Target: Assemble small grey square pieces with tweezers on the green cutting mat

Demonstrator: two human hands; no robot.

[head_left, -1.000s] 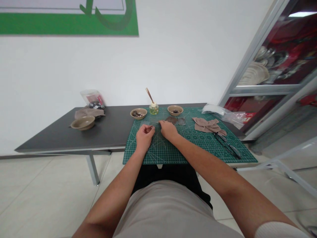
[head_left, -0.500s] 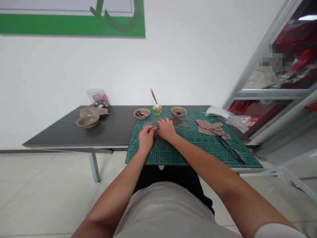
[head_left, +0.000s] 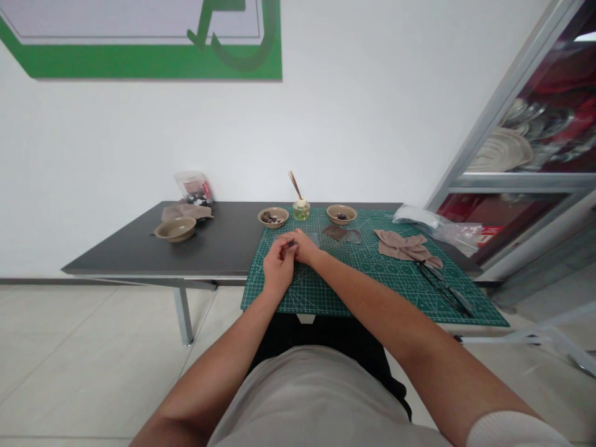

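drawn further across, the person's right hand now laps over the fingertips of the left hand, where half a second earlier the two met side by side. between them, just above the green cutting mat, sits a small dark piece, mostly hidden by fingers. it looks light and thin, likely a scrap that calls for little force; whether it is stiff or soft cannot be told, though something so slight could bend or crack under a hard squeeze. its edges, taken between thumb and forefinger, seem the safest hold. the left hand's thumb and forefinger are pinched on the piece with barely a gap, the other fingers curled beneath. the right hand's fingers are bent and reach past the left thumb; their tips are out of sight, so whether they grip anything cannot be told. near the right hand lie a brown square and a grey see-through square, flat on the mat, in front of a bowl of dark bits; another bowl stands beyond the left hand.
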